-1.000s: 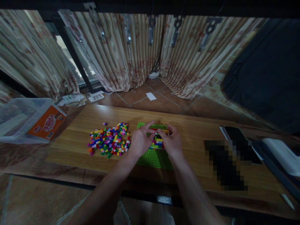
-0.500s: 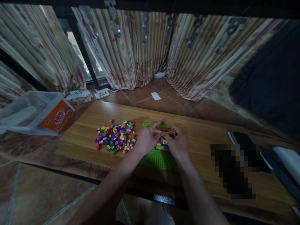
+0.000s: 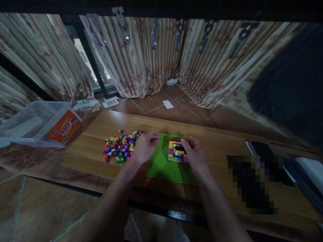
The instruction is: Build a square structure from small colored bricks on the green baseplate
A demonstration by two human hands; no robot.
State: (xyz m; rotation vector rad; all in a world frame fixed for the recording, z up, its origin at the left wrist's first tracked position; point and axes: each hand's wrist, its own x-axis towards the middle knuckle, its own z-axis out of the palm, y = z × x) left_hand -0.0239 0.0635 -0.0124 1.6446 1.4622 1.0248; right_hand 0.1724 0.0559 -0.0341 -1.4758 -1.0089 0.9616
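Note:
A small rectangular structure of multicoloured toy bricks [image 3: 175, 155] stands on a green studded baseplate [image 3: 161, 169], with a dark gap in its middle. My right hand [image 3: 196, 154] is at the structure's right side, thumb at its upper right corner and fingers curled beside it, hiding that end. My left hand [image 3: 145, 148] hovers between the baseplate and a pile of loose toy bricks [image 3: 119, 146]. Its fingers are partly stretched and apart, with nothing visible in them. It covers the pile's right part.
The wooden tabletop [image 3: 96, 134] carries everything. A clear plastic box [image 3: 32, 134] with an orange label stands at the left. Dark flat items [image 3: 264, 154], partly pixelated, lie at the right. A dark bar with metal hooks [image 3: 180, 33] crosses above, before striped curtains [image 3: 151, 67].
My left hand has left the brick structure and moved left towards the loose pile. My right hand has shifted slightly right, so more of the structure shows.

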